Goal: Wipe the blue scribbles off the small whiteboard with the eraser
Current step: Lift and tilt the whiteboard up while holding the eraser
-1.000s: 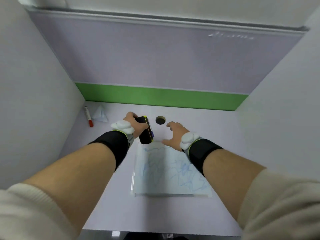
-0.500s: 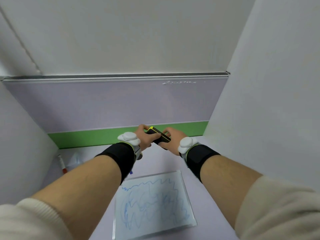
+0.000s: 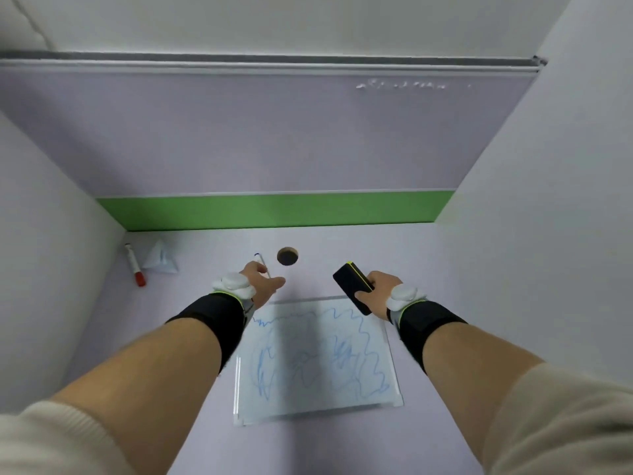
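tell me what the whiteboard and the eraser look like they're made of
Small whiteboard: looks like clear glass or acrylic, glossy; its edges are see-through and catch the light. Eraser, held in the right hand: matte black, likely foam or felt, with a thin yellow strip along one edge. Neither material is certain.

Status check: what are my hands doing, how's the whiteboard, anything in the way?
Right hand grips eraser, above whiteboard's far corner. Left hand open, empty. Whiteboard fully scribbled, unwiped. Nothing on it.
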Demonstrator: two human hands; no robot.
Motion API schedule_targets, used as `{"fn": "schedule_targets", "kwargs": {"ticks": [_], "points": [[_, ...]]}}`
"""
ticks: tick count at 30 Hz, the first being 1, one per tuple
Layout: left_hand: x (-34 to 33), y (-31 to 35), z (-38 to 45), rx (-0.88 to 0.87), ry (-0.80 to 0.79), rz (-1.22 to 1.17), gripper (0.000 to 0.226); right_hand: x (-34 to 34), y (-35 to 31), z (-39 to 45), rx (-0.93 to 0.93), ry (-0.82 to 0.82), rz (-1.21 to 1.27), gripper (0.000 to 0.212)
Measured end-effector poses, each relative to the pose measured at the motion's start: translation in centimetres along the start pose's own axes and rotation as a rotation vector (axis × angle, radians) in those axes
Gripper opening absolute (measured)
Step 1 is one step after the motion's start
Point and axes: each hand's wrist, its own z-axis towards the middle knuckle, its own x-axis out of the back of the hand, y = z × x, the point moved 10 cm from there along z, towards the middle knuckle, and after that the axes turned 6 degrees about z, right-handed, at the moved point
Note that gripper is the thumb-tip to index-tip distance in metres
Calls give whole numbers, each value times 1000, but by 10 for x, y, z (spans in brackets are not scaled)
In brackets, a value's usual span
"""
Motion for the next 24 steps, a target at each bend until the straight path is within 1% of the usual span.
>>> {"fn": "schedule_targets", "kwargs": {"ticks": [4, 7, 9, 11, 13, 15, 17, 19, 21, 24], "points": [[-24, -67, 4, 110, -2, 147, 69, -33, 47, 0, -123, -59, 4, 28], [-31, -97, 1, 154, 63, 242, 76, -43, 66, 1, -176, -51, -10, 44], [-40, -113, -1, 174, 92, 288, 80, -52, 78, 0, -212, -51, -43, 51], [-47, -124, -4, 180, 108, 325, 84, -61, 88, -1, -258, -65, -29, 52], [-52, -131, -6, 198, 106, 359, 84, -69, 96, -1, -296, -56, 24, 48], [-57, -137, -7, 219, 82, 358, 79, -74, 100, -2, -316, -20, 79, 45], [-60, -142, -8, 227, 79, 350, 68, -77, 102, -3, -323, 9, 109, 45], [-60, -146, -9, 227, 86, 346, 57, -79, 101, -4, -316, 19, 126, 44], [-60, -149, -9, 238, 76, 341, 51, -81, 101, -4, -312, 28, 141, 41], [-62, -154, -6, 277, 100, 247, 39, -85, 104, -1, -303, 27, 176, 43]]}}
